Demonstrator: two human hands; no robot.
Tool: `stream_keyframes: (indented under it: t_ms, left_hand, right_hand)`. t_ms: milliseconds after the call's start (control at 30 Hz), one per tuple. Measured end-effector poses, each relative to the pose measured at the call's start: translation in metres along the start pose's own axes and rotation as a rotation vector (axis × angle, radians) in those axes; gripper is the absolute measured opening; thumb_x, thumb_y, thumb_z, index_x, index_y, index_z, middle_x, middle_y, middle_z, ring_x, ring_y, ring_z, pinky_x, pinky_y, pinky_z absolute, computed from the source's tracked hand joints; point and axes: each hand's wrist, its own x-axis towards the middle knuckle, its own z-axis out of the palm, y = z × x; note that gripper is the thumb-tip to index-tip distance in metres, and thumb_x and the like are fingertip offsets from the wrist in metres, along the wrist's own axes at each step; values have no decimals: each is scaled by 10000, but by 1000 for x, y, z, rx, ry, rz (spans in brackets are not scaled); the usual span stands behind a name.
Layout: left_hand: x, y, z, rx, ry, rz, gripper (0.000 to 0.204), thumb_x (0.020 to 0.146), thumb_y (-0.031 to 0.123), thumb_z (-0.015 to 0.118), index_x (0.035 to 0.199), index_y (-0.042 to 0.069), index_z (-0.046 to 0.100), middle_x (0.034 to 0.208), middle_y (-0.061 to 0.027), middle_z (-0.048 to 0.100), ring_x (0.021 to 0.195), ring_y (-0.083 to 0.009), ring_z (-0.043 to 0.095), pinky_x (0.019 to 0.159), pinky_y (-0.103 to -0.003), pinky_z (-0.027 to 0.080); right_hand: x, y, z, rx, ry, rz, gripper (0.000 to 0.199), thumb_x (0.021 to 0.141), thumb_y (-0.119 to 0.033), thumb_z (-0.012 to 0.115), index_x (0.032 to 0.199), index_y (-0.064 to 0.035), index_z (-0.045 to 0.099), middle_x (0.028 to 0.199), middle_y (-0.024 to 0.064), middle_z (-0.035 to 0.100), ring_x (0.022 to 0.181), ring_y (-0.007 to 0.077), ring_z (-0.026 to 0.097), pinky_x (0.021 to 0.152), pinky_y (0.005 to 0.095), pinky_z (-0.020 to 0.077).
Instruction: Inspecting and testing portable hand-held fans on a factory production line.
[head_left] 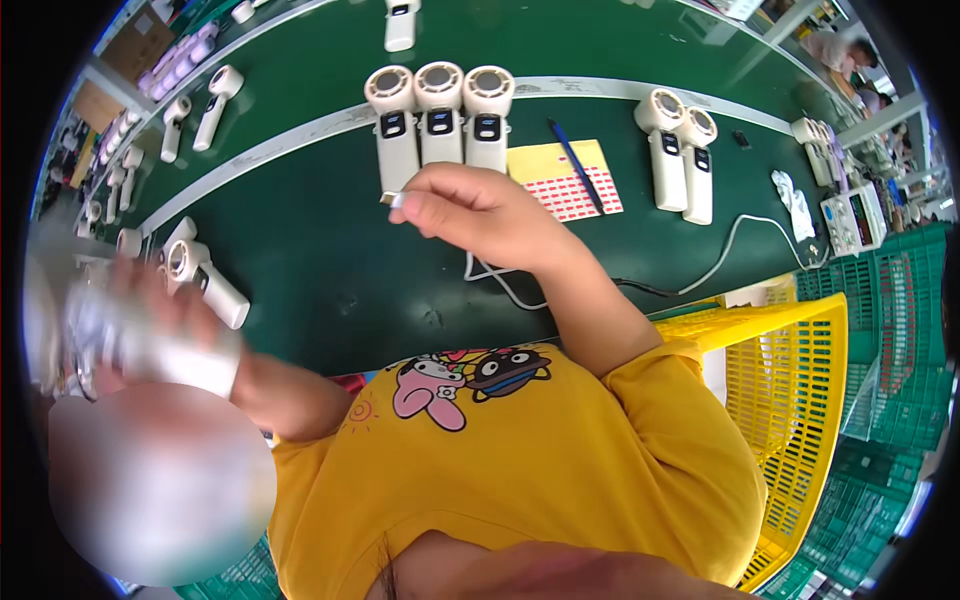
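Far left, our left hand (165,305) blurred; cannot tell how closed, or what it grips. Cream fan (227,300) just beside it. Centre: white plug (395,199) pinched between thumb and forefinger of our right hand (490,215), forearm slanting from lower right, near three fans (441,147). Right: sheet of red labels (560,198), print unreadable, blue pen (577,165) across it.

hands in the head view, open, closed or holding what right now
Left hand: blurred, a white object at it; grip cannot be told.
Right hand: closed, pinching a small plug.
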Motion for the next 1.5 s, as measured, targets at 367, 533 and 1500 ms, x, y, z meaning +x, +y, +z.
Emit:
stream_keyframes:
  t_ms: [367,533,1500]
  left_hand:
    - [5,-128,-27,-176,-173,-501,315,803,113,396,1047,-87,410,840,-234,546,475,-239,502,430,-279,447]
    - [6,-125,-17,-129,-120,-570,370,759,34,387,1108,-91,381,824,-211,541,504,-227,512,448,-267,440]
    - [20,-86,-14,68,118,-106,462,836,199,454,1190,-73,337,1023,-238,499,615,-188,487,490,-256,413]
  right_hand:
    - [1,1,-7,-206,0,-51,167,864,-161,544,773,-30,593,623,-23,491,555,64,389,519,182,317]
    - [-1,-8,-13,-278,-136,25,165,858,-151,548,763,-21,584,631,-18,506,544,72,377,507,199,315]
    - [-2,-4,-14,-26,235,-68,89,806,-62,563,785,-17,638,641,-19,541,532,35,370,465,171,279]
